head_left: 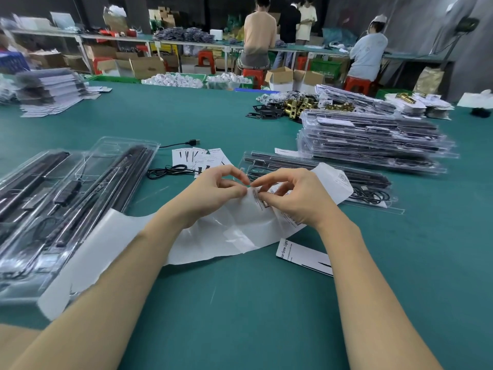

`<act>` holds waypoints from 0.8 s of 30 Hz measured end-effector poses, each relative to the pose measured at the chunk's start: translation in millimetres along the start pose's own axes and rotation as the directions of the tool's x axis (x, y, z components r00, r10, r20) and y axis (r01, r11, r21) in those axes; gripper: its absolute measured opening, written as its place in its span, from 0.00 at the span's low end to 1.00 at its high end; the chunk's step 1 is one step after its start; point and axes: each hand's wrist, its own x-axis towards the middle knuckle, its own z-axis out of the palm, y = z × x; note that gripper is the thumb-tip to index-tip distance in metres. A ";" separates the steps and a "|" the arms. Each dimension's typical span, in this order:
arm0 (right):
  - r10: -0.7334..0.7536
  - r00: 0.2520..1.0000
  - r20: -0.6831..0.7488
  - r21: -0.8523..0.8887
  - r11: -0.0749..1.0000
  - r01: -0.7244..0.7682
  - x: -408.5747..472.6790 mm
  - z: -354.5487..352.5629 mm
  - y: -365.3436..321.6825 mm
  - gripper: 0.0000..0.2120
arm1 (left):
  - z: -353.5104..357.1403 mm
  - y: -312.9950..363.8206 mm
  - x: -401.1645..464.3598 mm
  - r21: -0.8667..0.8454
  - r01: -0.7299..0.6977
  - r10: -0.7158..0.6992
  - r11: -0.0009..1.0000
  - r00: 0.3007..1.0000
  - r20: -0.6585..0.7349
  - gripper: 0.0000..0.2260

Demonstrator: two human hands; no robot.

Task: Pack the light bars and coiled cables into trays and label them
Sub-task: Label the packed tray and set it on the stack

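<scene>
While the left hand (213, 193) pinches the long white glossy label backing strip (213, 236) steady, the right hand (290, 196) pinches a barcode sticker (260, 200) at its corner, seemingly to peel it. Clear plastic tray holding black light bars and coiled cable (320, 177): just beyond, on green table (240, 303), apparently awaiting its label.

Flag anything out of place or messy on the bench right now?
One loose coiled cable lies on the green table outside any tray, its USB plug trailing away. The label backing sheet is crumpled and torn at the edge. Both hands pinch it at a barcode label. Otherwise nothing stands out.
</scene>
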 end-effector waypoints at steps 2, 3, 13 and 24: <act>-0.015 1.000 -0.011 -0.001 1.000 0.015 -0.5 -0.2 1.1 0.07 | 0.2 -0.4 0.0 -0.007 0.012 -0.012 1.000 1.000 -0.003 0.04; -0.025 1.000 -0.017 -0.005 1.000 0.025 -0.4 -0.1 1.6 0.07 | 0.3 -0.7 -0.1 -0.007 0.017 -0.017 1.000 1.000 -0.001 0.04; 0.092 0.993 0.067 0.049 0.994 -0.096 -6.0 -24.0 -3.5 0.04 | 6.5 -5.9 1.7 0.186 -0.062 0.063 0.981 0.998 -0.002 0.05; 0.262 0.947 -0.186 0.565 0.817 -0.115 -7.5 -44.0 2.9 0.05 | 44.0 -4.4 -2.8 0.500 -0.386 0.327 0.775 0.923 0.204 0.02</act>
